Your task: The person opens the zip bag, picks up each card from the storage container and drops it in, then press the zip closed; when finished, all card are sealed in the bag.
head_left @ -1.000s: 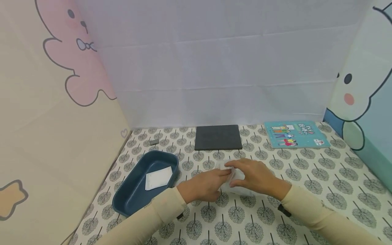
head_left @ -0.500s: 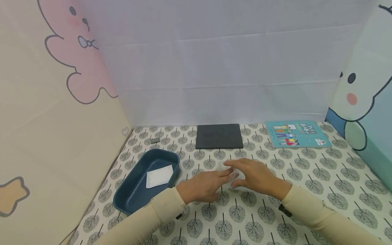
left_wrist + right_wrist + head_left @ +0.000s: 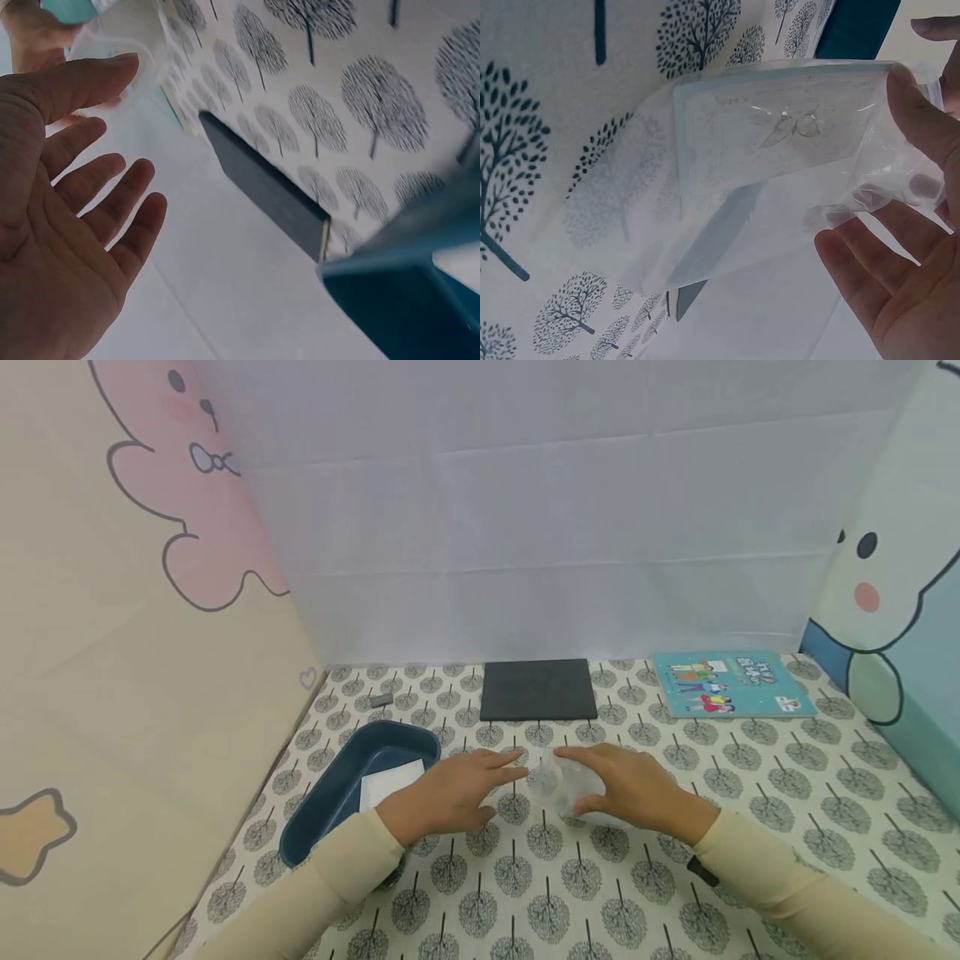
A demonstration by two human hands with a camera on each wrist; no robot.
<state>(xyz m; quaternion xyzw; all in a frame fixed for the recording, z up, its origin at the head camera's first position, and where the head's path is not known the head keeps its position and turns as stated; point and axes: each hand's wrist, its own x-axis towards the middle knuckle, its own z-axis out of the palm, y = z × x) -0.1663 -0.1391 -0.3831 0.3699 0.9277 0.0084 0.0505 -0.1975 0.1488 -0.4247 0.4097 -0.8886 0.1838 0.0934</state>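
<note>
My right hand [image 3: 637, 787] holds a see-through plastic bag [image 3: 573, 781] over the middle of the table, thumb on one side and fingers on the other. In the right wrist view, a pale sheet [image 3: 727, 139] with a butterfly print and a light blue edge shows within or through the bag. My left hand [image 3: 450, 789] hovers to the left of the bag, apart from it, with its fingers spread and nothing in them. Below and left of that hand lies a dark blue tray [image 3: 300, 827] with white paper sheets [image 3: 382, 781] in it, partly hidden by the left hand and sleeve.
A black flat board [image 3: 537, 690] lies at the back middle of the table. To its right is a turquoise picture book [image 3: 731, 683]. A small grey block [image 3: 381, 700] sits at the back left. White and cartoon-printed cloth walls [image 3: 555, 527] enclose the table.
My left hand has let go of the bag's edge and moved left toward the tray, its fingers opening out. The right hand stays in place with the bag.
</note>
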